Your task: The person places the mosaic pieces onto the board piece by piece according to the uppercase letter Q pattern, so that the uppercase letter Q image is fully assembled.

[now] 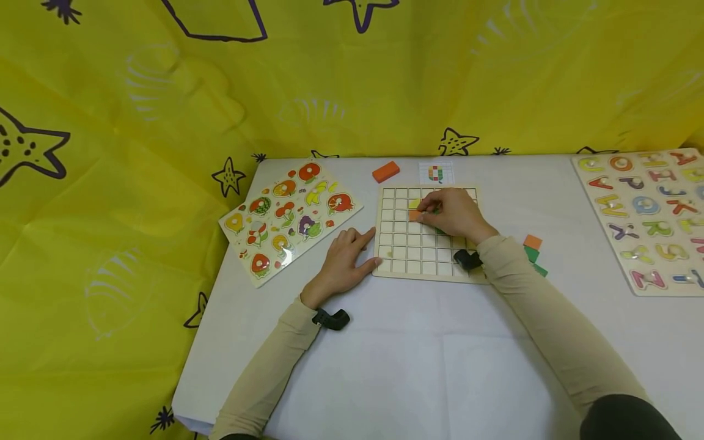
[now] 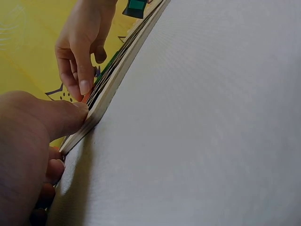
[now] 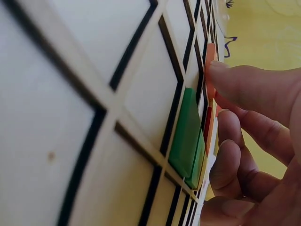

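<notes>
Rt hand (image 1: 455, 212) pinches orange tile (image 1: 414, 216) to its L, at grid bd (image 1: 407, 255).

Two long beige sleeves of plain matte cloth, the left sleeve (image 1: 269, 373) and the right sleeve (image 1: 555, 330), cover the forearms, lightly creased and bunched into soft folds near the wrists. Beyond them the left hand (image 1: 342, 261) and the right hand (image 1: 453, 211) are bare. A small black curved device (image 1: 334, 319) is worn at the left wrist, and a similar compact black device (image 1: 467, 260) at the right. Rounded black material (image 1: 627, 418) covers the right arm above the beige cloth.
</notes>
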`<state>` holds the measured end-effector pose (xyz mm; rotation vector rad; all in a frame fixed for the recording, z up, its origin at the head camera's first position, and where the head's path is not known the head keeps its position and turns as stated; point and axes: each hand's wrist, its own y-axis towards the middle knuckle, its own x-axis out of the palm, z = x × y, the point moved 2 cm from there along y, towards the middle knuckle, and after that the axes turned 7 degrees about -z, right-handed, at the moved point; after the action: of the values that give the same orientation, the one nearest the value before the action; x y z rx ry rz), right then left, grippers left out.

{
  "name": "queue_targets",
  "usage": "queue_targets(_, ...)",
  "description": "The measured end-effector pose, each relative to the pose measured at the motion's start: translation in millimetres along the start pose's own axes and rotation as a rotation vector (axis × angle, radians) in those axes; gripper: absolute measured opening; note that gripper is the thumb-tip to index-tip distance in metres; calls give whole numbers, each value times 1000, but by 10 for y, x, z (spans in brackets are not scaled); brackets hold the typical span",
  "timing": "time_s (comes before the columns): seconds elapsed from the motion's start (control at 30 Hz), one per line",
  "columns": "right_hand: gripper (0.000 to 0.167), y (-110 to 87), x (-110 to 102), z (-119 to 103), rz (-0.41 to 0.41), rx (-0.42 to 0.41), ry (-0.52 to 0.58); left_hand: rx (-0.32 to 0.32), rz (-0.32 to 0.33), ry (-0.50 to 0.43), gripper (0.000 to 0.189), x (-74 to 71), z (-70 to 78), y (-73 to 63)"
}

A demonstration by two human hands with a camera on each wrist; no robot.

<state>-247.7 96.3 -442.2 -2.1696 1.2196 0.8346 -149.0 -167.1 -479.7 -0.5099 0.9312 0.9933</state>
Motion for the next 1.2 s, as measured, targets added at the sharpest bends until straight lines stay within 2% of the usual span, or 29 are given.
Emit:
queue_targets(0.43,19,-13,-1,-33,-7,44,-41,-6,-5,5,69,2,11,3)
queue_targets(0.7,21,-30,-14,-15,-16,29,-18,0,1,-6,69,-8,28,-1)
queue_targets(0.87,20,-137,-99,55,24,-27,1,0,-1,0,69,2,25,9)
queue_targets(0.97,19,-238,-193,131,48,-27,9,-1,-3,7,69,4,25,14)
queue_targets(1.2,26,-549,-450,393,46,113,2,-11,-11,6,69,10,-4,8)
